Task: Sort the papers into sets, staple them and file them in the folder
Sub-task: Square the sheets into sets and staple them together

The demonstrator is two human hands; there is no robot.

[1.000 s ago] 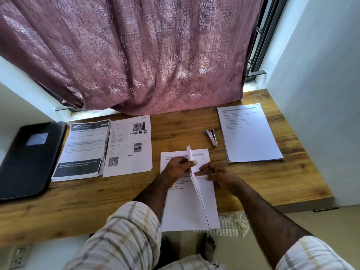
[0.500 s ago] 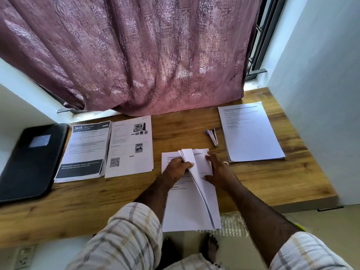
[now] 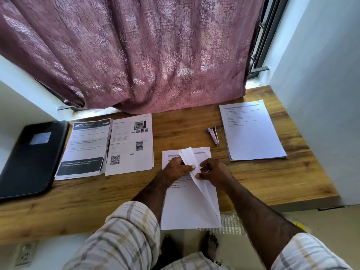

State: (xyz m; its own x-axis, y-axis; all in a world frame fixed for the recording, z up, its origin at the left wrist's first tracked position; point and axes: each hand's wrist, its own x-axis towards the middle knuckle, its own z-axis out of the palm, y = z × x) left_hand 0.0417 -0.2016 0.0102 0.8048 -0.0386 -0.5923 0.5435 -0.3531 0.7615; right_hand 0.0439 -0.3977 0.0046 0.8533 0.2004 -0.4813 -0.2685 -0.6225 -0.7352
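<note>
Right now, looking down from my head camera, I have a stack of white papers point(image 3: 190, 207) lying in front of me on the wooden tabletop point(image 3: 263, 182), its near end hanging over the front edge. My left hand point(image 3: 178, 167) has its fingers curled on the upper left part of the stack, the thumb pinching some lifted sheets point(image 3: 190, 159) that stand up and curl over the middle. My right hand point(image 3: 215, 172) holds the same lifted sheets from the right side, fingertips pinching their edge. Just beyond the stack, to the right, lies a small stapler point(image 3: 213, 135), apart from the papers. Further right sits another set of white printed pages point(image 3: 253, 133), flat and near the wall. To the left lie two more sets side by side: one with photos and a QR code point(image 3: 130, 147), and next to it one with a dark header reading 3675 point(image 3: 87, 147). At the far left end rests a black folder point(image 3: 31, 158), closed and flat. A mauve patterned curtain point(image 3: 136, 55) hangs behind the tabletop, its hem touching the back edge.
</note>
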